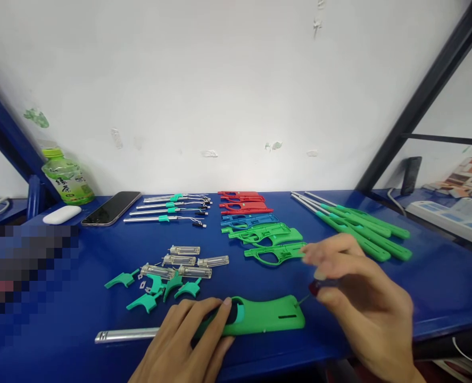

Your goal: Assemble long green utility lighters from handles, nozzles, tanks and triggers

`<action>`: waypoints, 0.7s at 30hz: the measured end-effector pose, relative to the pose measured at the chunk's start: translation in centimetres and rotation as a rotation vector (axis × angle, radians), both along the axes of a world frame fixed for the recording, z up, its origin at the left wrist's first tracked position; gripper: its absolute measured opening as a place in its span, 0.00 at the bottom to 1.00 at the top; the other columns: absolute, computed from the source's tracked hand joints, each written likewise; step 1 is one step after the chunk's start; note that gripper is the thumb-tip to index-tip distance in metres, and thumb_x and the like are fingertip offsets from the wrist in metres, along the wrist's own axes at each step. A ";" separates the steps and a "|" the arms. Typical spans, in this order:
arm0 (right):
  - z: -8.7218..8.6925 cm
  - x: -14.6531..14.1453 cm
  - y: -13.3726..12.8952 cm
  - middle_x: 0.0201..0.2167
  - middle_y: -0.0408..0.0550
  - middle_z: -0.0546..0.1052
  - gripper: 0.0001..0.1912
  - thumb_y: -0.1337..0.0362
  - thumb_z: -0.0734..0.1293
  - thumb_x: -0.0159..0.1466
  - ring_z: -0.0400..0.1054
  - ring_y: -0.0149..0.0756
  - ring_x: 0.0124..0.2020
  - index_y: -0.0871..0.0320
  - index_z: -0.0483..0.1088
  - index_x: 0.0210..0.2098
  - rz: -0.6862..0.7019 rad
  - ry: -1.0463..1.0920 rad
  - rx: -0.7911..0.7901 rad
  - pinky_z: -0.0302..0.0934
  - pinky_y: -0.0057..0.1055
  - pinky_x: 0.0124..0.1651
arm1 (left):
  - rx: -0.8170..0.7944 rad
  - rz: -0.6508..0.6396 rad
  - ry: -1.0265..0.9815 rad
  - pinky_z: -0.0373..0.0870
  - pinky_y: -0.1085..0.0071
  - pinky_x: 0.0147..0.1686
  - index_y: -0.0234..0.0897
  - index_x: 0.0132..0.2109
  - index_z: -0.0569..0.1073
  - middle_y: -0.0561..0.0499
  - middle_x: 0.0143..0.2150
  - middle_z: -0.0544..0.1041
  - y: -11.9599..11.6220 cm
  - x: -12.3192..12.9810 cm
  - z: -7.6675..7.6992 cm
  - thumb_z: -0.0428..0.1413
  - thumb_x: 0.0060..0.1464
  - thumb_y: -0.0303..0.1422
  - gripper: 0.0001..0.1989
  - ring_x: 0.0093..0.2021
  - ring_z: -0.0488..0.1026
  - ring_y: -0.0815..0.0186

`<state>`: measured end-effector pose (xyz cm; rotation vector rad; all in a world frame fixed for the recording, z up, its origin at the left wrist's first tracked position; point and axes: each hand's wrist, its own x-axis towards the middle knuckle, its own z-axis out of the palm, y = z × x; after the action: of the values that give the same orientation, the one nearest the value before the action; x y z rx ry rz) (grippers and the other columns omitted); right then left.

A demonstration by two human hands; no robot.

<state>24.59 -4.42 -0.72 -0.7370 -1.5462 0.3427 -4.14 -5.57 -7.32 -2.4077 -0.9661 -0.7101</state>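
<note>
On the near side of the table (76,311), your left hand (191,335) is pressed over the middle of the lighter (265,315), its rod (126,334) pointing left. Your right hand (363,298) pinches a small dark-red tool (314,288), seemingly with a thin tip at the lighter's right end. Best hold the body flat; a tilted tip could slip.

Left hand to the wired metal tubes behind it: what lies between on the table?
In the head view, teal triggers lie nearer the left hand, clear fuel tanks nearer the wired metal tubes, plus a few small metal pieces.
</note>
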 end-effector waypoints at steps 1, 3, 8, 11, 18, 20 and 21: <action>-0.1 0.1 0.0 0.35 0.44 0.80 0.03 0.57 0.75 0.71 0.74 0.39 0.41 0.47 0.81 0.43 0.002 0.003 -0.010 0.75 0.37 0.49 | 0.004 -0.003 0.002 0.83 0.62 0.54 0.42 0.71 0.72 0.48 0.59 0.83 0.0 0.0 0.0 0.50 0.78 0.37 0.21 0.53 0.84 0.58; -0.3 0.4 0.1 0.34 0.42 0.80 0.05 0.59 0.73 0.74 0.74 0.37 0.37 0.45 0.80 0.48 0.029 0.006 -0.041 0.75 0.38 0.51 | 0.007 -0.008 0.005 0.83 0.63 0.55 0.42 0.72 0.71 0.49 0.60 0.83 0.0 -0.1 -0.1 0.50 0.78 0.37 0.21 0.54 0.84 0.58; -0.6 0.6 0.4 0.37 0.42 0.83 0.08 0.60 0.66 0.78 0.79 0.37 0.40 0.45 0.78 0.49 0.056 0.037 -0.065 0.74 0.40 0.56 | -0.006 -0.007 -0.002 0.82 0.65 0.56 0.43 0.72 0.71 0.50 0.60 0.83 0.1 -0.1 -0.1 0.50 0.78 0.37 0.21 0.54 0.83 0.60; -0.6 0.7 0.5 0.37 0.44 0.82 0.02 0.57 0.73 0.73 0.76 0.40 0.49 0.45 0.79 0.44 0.065 0.066 -0.030 0.75 0.36 0.53 | 0.002 -0.008 0.002 0.82 0.64 0.55 0.42 0.72 0.71 0.50 0.59 0.83 -0.1 -0.1 -0.1 0.50 0.78 0.37 0.21 0.53 0.84 0.60; -1.2 0.7 0.3 0.40 0.42 0.84 0.14 0.63 0.63 0.81 0.80 0.34 0.42 0.44 0.77 0.59 0.013 0.007 -0.041 0.75 0.29 0.43 | 0.000 -0.006 0.029 0.83 0.60 0.54 0.42 0.73 0.70 0.49 0.60 0.83 0.0 -0.2 -0.3 0.50 0.78 0.36 0.22 0.54 0.84 0.58; -1.1 0.5 0.4 0.43 0.42 0.84 0.10 0.61 0.66 0.79 0.79 0.34 0.46 0.46 0.78 0.55 0.009 0.004 0.009 0.75 0.28 0.46 | -0.001 -0.004 0.038 0.84 0.60 0.53 0.42 0.73 0.70 0.49 0.60 0.83 0.0 -0.1 -0.4 0.50 0.78 0.36 0.22 0.54 0.84 0.58; -1.1 0.4 0.4 0.43 0.42 0.83 0.07 0.60 0.69 0.77 0.78 0.35 0.47 0.47 0.78 0.53 0.006 0.010 0.037 0.75 0.29 0.47 | -0.002 -0.002 0.040 0.84 0.60 0.53 0.42 0.73 0.70 0.49 0.60 0.83 0.1 -0.1 -0.4 0.50 0.78 0.36 0.22 0.53 0.84 0.58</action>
<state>24.96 -4.02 -1.81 -0.7012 -1.5412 0.3210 -4.26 -5.52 -7.71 -2.4155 -0.9488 -0.6591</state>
